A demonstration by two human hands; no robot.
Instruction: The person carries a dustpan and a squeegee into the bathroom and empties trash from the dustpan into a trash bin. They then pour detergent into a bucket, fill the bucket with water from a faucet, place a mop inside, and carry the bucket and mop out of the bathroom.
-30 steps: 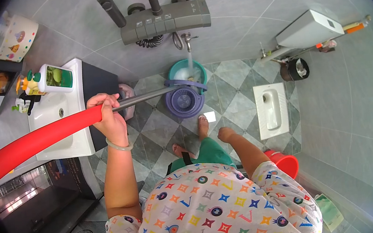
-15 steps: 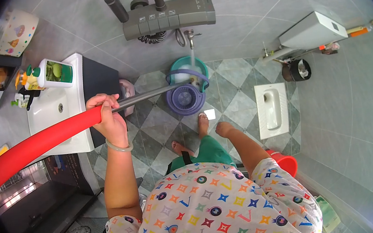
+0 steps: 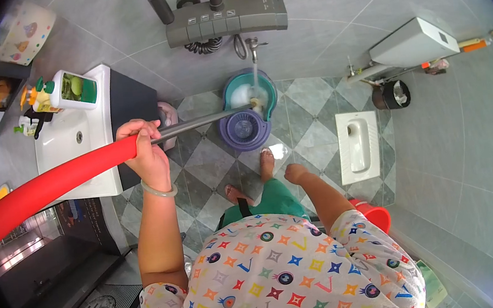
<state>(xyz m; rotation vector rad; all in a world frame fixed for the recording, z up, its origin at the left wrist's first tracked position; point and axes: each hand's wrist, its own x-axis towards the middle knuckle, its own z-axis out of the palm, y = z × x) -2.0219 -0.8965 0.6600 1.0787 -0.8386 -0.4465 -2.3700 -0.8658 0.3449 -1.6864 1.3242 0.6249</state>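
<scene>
My left hand is wrapped round the pole of a mop, at the end of its thick red sleeve. The pole slants right and down into a purple and teal mop bucket on the floor. Its pale lower end lies in the bucket, where the mop head is hard to make out. A purple wringer basket sits at the bucket's near side. Water runs from a wall tap into the bucket. My right hand hangs low by my leg, fingers curled, with nothing visible in it.
A white sink with pump bottles stands at left. On the right are a squat toilet, a black bin and a red bucket. The shower unit hangs on the wall ahead. A bright patch shows on the floor tiles.
The bucket's purple carrying handle has swung from across the middle to the far rim. The mop's lower end is now more exposed. Both my hands have barely moved.
</scene>
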